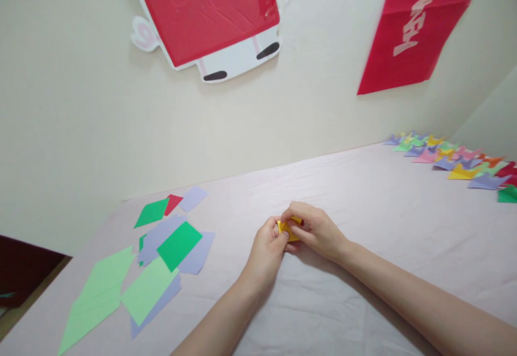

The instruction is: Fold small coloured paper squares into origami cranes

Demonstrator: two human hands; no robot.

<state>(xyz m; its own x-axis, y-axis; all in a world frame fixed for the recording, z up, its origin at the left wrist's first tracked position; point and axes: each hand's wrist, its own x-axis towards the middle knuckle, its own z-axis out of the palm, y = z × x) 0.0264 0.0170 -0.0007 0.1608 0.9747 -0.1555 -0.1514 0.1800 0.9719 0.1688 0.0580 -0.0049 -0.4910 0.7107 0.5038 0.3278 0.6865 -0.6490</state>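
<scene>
A small yellow piece of folded paper (pixel 287 230) is between my two hands, just above the pale cloth in the middle of the view. My left hand (pixel 270 244) grips its left side, with the thumb pressed on the front. From the right, my right hand (pixel 313 227) pinches the paper near its upper edge, fingers bent over it. Part of the paper is covered by my fingers, so its full folded shape cannot be made out.
Loose paper sheets in green (pixel 180 245), light green (pixel 99 291), lavender (pixel 194 199) and red (pixel 173 203) lie at the left. Several folded colored paper pieces (pixel 464 172) stand in rows at the far right. Behind the cloth-covered surface (pixel 323 183) rises a wall with red decorations (pixel 210 11).
</scene>
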